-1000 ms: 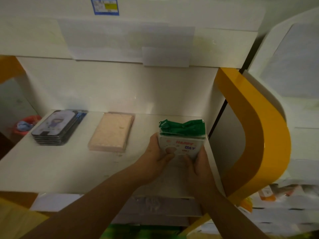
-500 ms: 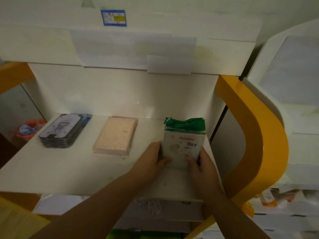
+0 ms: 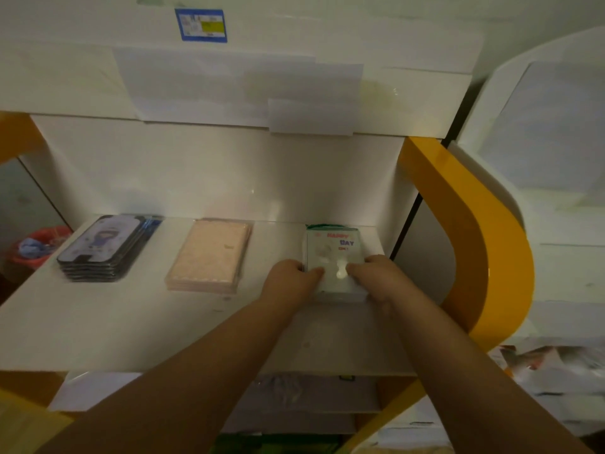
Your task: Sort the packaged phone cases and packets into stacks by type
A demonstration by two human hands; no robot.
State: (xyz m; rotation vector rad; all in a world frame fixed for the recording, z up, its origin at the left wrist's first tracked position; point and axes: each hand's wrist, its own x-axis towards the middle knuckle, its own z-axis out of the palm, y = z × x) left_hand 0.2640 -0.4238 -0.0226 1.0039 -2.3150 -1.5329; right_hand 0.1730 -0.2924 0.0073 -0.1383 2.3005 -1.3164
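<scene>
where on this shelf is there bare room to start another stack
Bare shelf lies in front of the dark case stack and pink stack, with narrow strips between stacks. The right end is crowded: both hands hold the "happy day" stack.

Both hands on a clear "HAPPY DAY" packet stack [image 3: 335, 260] lying flat on the white shelf [image 3: 98, 329]. Left hand [image 3: 288, 283] gripping its near-left corner, thumb over the top face; right hand [image 3: 376, 276] gripping the near-right corner, thumb likewise on top. A green strip just showing at the stack's far edge. Left of the grip, a pink packet stack [image 3: 209, 255]; farther left, well apart, a dark phone case stack [image 3: 104, 247] with a cartoon figure on top. Right of the grip, a curved yellow panel [image 3: 484, 257]. Above, a blue label [image 3: 200, 25].
</scene>
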